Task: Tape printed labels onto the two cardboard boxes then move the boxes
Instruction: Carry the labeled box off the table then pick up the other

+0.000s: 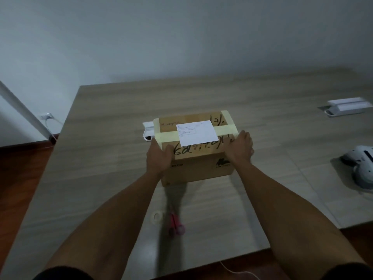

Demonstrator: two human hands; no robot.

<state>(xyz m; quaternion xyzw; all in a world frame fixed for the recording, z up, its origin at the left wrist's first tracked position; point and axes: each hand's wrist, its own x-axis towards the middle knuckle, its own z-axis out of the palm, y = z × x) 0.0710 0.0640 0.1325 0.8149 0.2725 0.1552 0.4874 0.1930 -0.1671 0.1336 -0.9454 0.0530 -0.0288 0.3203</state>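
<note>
Head view: both hands on box

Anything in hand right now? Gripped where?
Cardboard box, held between both hands: left hand on its left near top corner, right hand on its right.

Bare forearms, no watch or rings visible; dark short sleeves at upper arms.
</note>
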